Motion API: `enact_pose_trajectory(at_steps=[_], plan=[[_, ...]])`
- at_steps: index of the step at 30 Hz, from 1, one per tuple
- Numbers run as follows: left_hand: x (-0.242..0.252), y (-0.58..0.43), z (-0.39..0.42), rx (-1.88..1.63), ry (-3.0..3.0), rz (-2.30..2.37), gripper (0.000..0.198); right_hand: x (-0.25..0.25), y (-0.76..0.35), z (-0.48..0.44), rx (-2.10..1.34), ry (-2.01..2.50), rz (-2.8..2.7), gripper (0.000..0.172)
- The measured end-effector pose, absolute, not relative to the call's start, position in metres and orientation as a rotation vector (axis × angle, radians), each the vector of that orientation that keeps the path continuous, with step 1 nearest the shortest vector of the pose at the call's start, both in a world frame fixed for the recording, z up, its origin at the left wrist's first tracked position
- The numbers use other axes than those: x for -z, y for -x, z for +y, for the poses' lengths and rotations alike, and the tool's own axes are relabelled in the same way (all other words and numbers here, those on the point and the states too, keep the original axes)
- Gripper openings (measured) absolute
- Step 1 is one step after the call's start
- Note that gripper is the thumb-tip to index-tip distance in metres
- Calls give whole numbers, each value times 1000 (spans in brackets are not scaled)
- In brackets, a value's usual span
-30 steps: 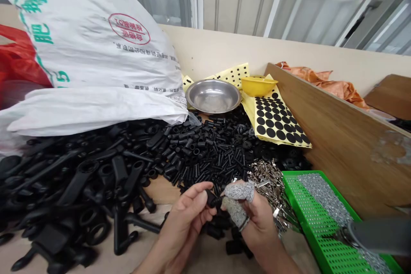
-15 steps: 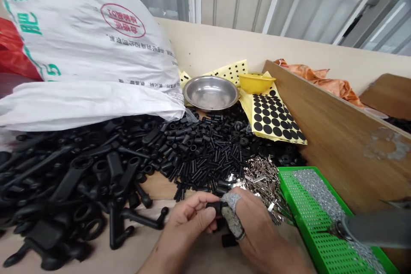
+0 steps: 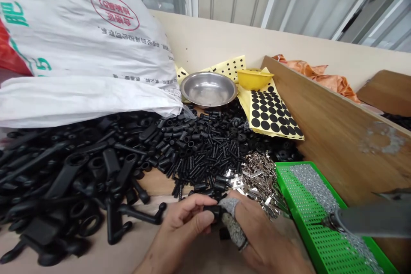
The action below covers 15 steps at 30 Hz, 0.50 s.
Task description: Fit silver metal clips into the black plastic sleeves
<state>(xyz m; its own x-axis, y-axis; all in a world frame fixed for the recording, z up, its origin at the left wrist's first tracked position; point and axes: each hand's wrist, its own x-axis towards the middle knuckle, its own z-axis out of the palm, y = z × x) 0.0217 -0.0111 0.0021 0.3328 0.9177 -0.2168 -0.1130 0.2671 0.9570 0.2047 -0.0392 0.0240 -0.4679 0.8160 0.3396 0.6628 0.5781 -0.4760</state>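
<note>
A short black plastic sleeve [image 3: 213, 211] sits between my two hands. My left hand [image 3: 186, 222] pinches it with thumb and index finger. From the other side, my right hand [image 3: 253, 231] closes its thumb and forefinger at the sleeve's end; both of these fingers wear grey cloth finger covers [image 3: 234, 227]. Whether my right fingers hold another small part is hidden. Below them lies another black piece [image 3: 224, 234], partly covered by my right hand. Just beyond my hands are a heap of black ribbed pins [image 3: 212, 156] and a pile of thin metal clips [image 3: 260, 175].
Black plastic handles [image 3: 67, 175] cover the left side below a white sack [image 3: 80, 47]. Toward the back are a steel bowl [image 3: 208, 90], a yellow bowl [image 3: 255, 79] and black-dot sticker sheets [image 3: 272, 113]. A green tray [image 3: 297, 209] of small metal parts and a pointed power tool [image 3: 369, 220] stand right.
The view has shifted slightly, so the surroundings appear a little higher and further left. My hands stay together at the black sleeve, with the right fingers slightly changed in position.
</note>
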Motion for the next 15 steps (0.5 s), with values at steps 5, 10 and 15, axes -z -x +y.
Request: enact_pose_trajectory(at_steps=[5, 10, 15], plan=[[-3, -20, -12, -887, -1260, 1056, 14, -21, -209, -42, -478, 1236, -2236, 40], [-3, -17, -14, -942, -1619, 1049, 11, -6, -209, -48, -600, 1245, -2163, 32], [2, -12, -14, -1064, -1986, 860, 26, 12, -208, -56, -788, 1353, -2037, 20]])
